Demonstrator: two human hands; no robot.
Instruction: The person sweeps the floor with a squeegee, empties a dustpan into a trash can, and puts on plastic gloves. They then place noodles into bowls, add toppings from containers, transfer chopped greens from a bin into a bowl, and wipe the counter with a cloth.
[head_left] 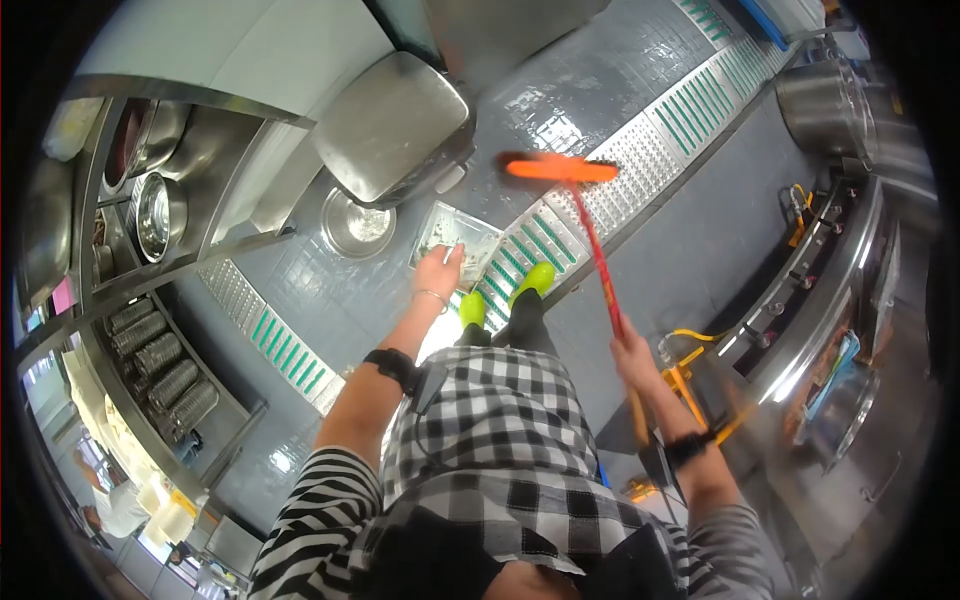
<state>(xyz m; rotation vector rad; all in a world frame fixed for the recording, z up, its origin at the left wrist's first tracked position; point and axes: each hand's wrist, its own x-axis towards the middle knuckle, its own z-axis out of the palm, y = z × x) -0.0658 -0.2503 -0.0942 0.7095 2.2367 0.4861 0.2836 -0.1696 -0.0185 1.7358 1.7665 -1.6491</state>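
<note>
In the head view, my right hand [632,357] is closed round the red handle of a broom [598,250]. Its orange head [562,170], a little blurred, is over the floor by the perforated drain cover [640,170]. My left hand [437,272] is held out over a clear rectangular container [455,235] with small scraps in it. The fingers look partly spread, and I see nothing held in them. Just beyond, a round metal basin [358,222] sits on the floor beside a large metal lid [395,130].
Metal shelves [225,180] with bowls stand at the left. A stove edge [800,290] with knobs and yellow pipes runs along the right, near a large pot [820,110]. The tiled floor [560,90] shines as if wet. A person [115,505] is at the far lower left.
</note>
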